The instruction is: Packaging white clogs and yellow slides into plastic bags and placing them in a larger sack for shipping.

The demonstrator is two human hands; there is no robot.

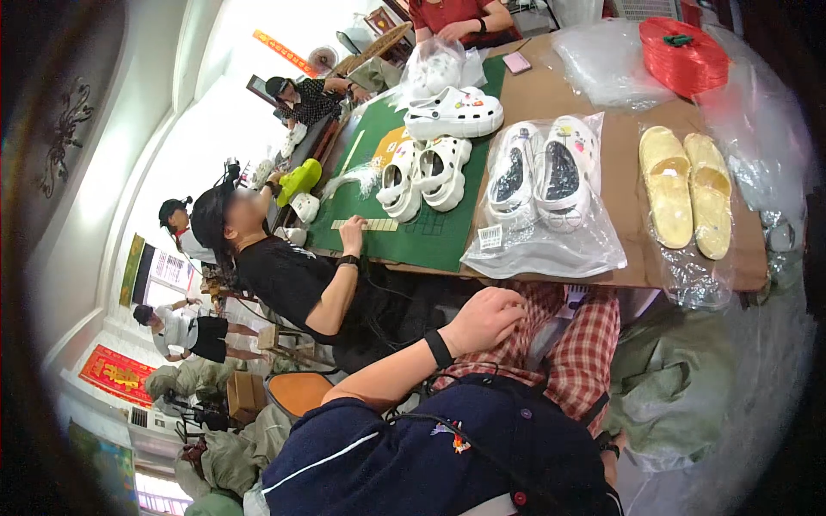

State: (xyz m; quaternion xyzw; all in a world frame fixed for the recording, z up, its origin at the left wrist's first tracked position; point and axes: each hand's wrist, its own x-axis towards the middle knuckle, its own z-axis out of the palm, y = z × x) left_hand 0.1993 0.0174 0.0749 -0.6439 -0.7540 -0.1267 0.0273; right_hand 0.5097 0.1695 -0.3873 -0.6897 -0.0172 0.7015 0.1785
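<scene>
My left hand [486, 320], with a black band at the wrist, rests on my red-checked trousers, below the table's near edge. Its fingers are loosely bent and nothing shows in them. Down at my right side, my right hand [610, 464] is mostly out of sight; its fingers are hidden. Nearest on the table lies a pair of white clogs [564, 176] in a clear plastic bag [551, 258]. To their right are yellow slippers [688, 185] on clear plastic. Further left, white clogs with charms [422, 176] stand on a green mat [465, 228], with another white clog [453, 112] behind.
A co-worker in black [288, 275] sits at my left, a hand on the mat. Another person in red [460, 19] handles bagged shoes across the table [619, 116]. A red twine roll [684, 56], a pink phone-like object [517, 62] and plastic bags lie at the back.
</scene>
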